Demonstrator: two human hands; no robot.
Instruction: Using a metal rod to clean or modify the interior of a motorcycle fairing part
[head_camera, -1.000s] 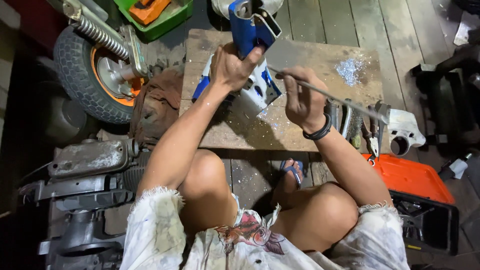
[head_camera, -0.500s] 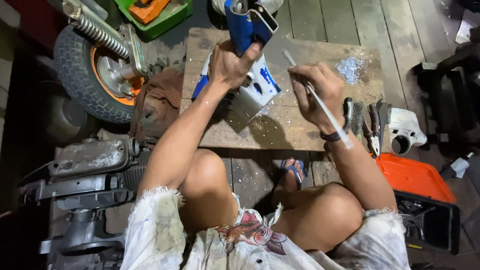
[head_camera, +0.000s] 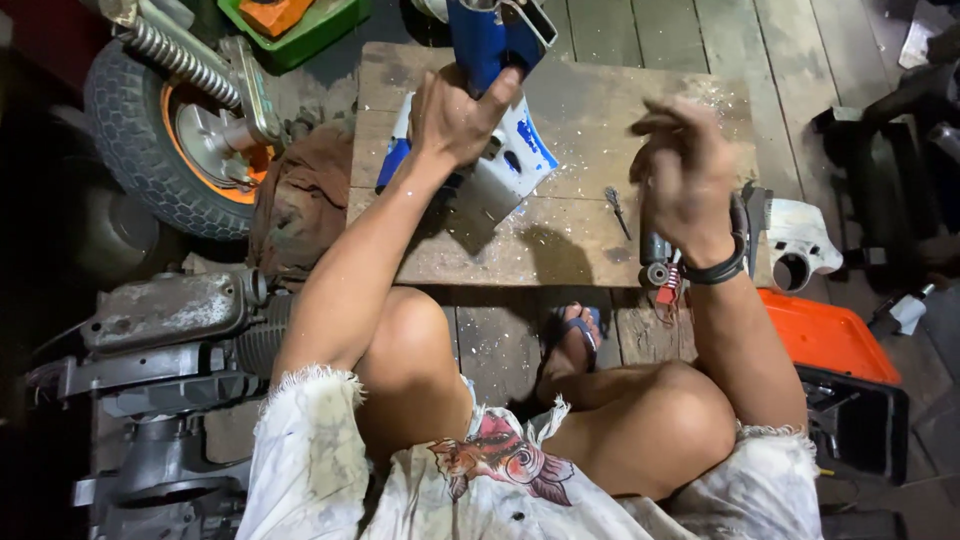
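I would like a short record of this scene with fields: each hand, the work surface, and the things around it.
left hand: the left hand grips a blue and white plastic machine cover, pressing it on the board
right hand: the right hand is raised above the board, blurred; what it holds cannot be told
surface: worn wooden board with white shavings
on board: small dark metal tool
left side: small black tyre with orange rim; grey metal engine block
right side: orange plastic case

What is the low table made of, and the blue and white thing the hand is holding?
The low table looks like bare, worn wood: plank grain, stains, pale shavings. The blue and white part under the left hand seems glossy painted plastic or metal; the picture leaves that open.
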